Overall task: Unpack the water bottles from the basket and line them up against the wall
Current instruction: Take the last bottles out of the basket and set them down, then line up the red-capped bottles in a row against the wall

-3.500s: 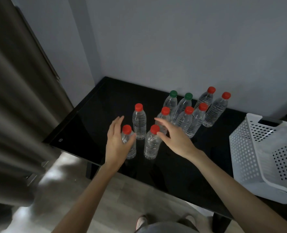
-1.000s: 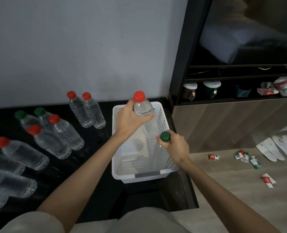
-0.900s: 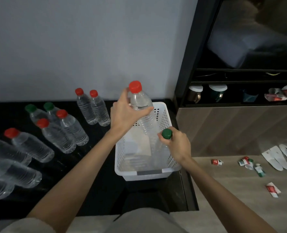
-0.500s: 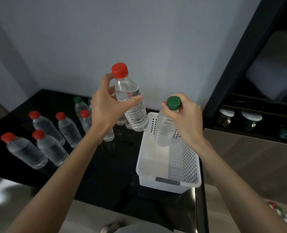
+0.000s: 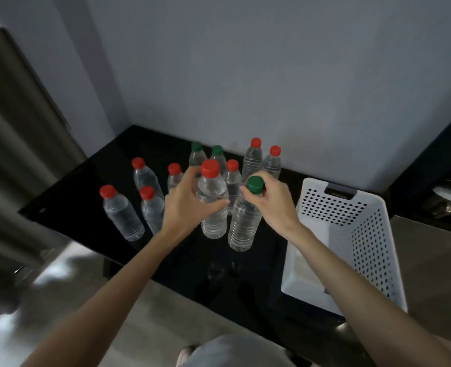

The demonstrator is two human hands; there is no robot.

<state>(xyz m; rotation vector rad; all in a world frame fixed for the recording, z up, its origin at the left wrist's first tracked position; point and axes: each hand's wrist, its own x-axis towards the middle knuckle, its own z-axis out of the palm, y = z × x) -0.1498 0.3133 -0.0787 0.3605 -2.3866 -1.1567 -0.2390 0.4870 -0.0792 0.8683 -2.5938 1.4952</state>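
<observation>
My left hand (image 5: 186,201) grips a clear water bottle with a red cap (image 5: 213,218) around its upper body. My right hand (image 5: 270,201) holds a green-capped bottle (image 5: 242,223) by its neck and cap. Both bottles are upright, side by side, low over the black table (image 5: 68,205) near its front; whether their bases touch it I cannot tell. Behind them stand several more capped bottles (image 5: 253,157), reaching back to the grey wall (image 5: 245,75). The white perforated basket (image 5: 369,234) sits to the right and looks empty.
A grey curtain (image 5: 15,133) hangs at the left beside the table. A dark shelf unit (image 5: 444,192) stands right of the basket. The table's front edge runs diagonally below my forearms, with pale floor (image 5: 145,308) beneath.
Both hands have lifted the two bottles out of the basket and carried them left, then lowered them in front of the standing bottles. The view has swung left with them.
</observation>
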